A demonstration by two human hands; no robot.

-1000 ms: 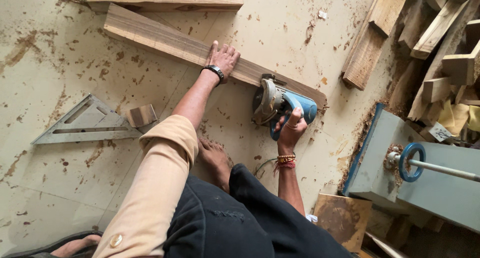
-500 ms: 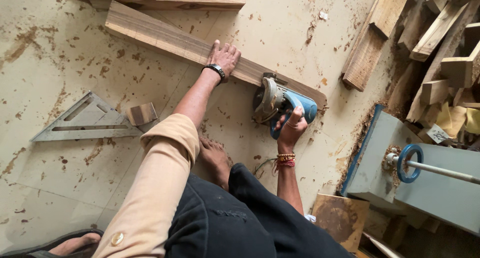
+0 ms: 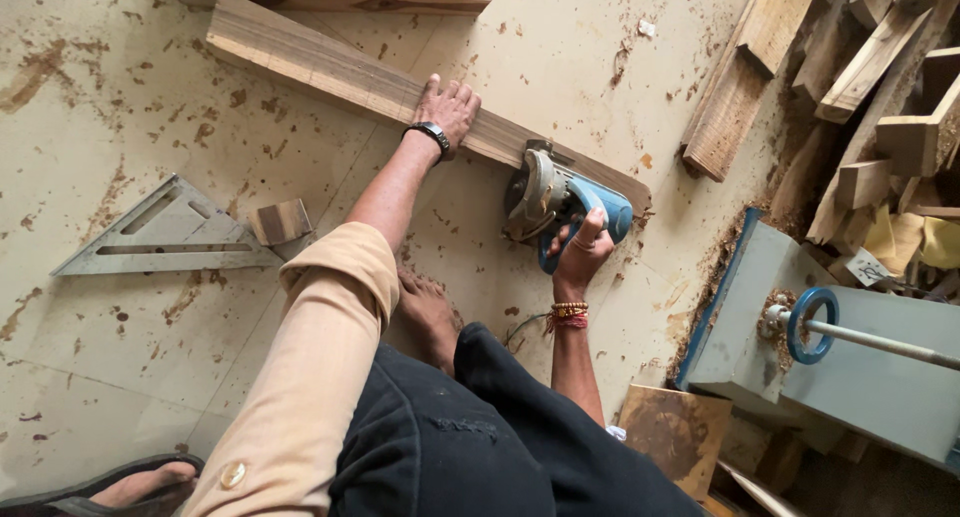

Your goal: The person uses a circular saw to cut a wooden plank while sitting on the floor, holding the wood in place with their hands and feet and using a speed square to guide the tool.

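Just this side of the long plank (image 3: 330,72), the right hand (image 3: 583,249) wraps closed around the blue circular saw (image 3: 560,205), blade at the plank's right end. On the plank, the left hand (image 3: 447,109) presses flat, fingers spread, gripping nothing; cutting is in hand, and I judge the next move needs steady pressure.

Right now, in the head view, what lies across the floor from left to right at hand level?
Metal speed square → small wood offcut → left hand pressing on the long plank → blue circular saw gripped by right hand → grey-blue machine.
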